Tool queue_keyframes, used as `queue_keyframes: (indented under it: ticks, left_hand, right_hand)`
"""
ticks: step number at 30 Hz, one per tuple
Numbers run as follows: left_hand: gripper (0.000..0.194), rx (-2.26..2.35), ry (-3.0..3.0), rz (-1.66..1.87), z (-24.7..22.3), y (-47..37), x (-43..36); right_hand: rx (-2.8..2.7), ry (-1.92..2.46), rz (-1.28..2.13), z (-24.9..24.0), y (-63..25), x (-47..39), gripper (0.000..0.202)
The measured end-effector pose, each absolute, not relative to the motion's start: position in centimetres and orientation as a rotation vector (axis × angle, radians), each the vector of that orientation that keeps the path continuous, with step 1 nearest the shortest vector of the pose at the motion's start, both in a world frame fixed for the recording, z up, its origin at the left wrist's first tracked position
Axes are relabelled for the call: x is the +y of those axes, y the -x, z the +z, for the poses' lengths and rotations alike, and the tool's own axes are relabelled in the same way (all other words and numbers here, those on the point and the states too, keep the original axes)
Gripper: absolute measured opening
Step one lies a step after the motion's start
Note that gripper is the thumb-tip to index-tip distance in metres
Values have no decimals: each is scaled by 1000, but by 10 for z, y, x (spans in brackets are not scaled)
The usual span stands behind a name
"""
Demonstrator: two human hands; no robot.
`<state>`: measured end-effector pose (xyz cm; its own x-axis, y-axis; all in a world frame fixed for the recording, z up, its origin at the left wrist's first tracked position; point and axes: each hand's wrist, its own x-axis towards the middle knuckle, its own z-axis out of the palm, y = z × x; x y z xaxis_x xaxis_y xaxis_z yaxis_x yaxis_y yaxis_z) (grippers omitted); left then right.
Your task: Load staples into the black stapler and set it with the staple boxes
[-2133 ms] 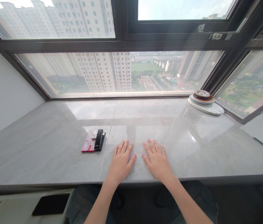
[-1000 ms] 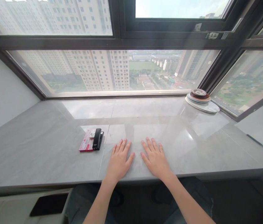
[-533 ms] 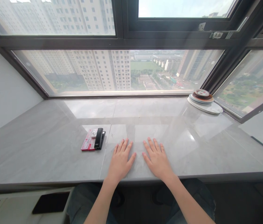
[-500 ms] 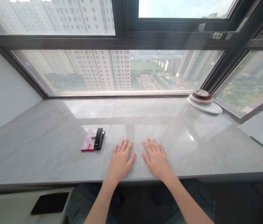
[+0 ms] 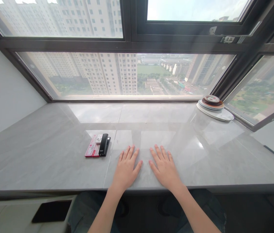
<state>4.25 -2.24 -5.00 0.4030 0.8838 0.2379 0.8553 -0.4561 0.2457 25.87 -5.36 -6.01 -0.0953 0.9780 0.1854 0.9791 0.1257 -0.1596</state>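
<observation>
My left hand (image 5: 126, 167) lies flat on the grey stone sill (image 5: 54, 168), palm down with its fingers spread. Beside it, a short gap to the right, my right hand (image 5: 164, 166) rests the same way. Neither hand holds anything. Left of my left hand is a black stapler (image 5: 103, 144), lying along the right side of some small red-and-white boxes (image 5: 92, 148). A smaller whitish box (image 5: 99, 138) sits on top of these, next to the stapler. The stapler and boxes are nearest to my left hand and apart from it.
At the far right corner stands a stack of round plates or mats (image 5: 215, 113), by the window frame (image 5: 137, 46). A dark flat object, perhaps a phone (image 5: 51, 211), lies on a pale surface below the sill at left. White walls bound both sides.
The whole view has shifted slightly, so things appear a little further right. Both hands stay flat in place on the sill, and nothing was picked up.
</observation>
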Motion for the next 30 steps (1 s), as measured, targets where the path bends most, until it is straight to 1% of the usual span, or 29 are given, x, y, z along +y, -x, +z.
queue_keyframes:
  ticks: [15, 18, 21, 23, 25, 28, 30]
  left_hand:
    - [56, 1568, -2562, 577, -53, -42, -22]
    - [56, 1572, -2569, 578, -53, -45, -23]
    - [56, 1576, -2585, 574, -54, -46, -24]
    - [58, 1554, -2604, 563, -57, -44, -25]
    - [63, 1516, -2625, 545, -62, -41, -24]
    - [70, 1497, -2639, 509, -73, -35, -21]
    - [68, 1493, -2643, 476, -79, -33, -18]
  right_hand:
    - [-2118, 1865, 26, -63, -261, -55, 61]
    - [-2082, 1873, 113, -61, -261, -50, 59]
    - [-1970, 1926, 305, -48, -246, -32, 59]
    - [-1910, 1847, 485, -32, -221, -15, 64]
    - [-1927, 1594, 681, -15, -185, 3, 73]
    - [-1950, 1407, 818, 4, -122, 29, 89]
    - [-1991, 1380, 858, 7, -82, 45, 103]
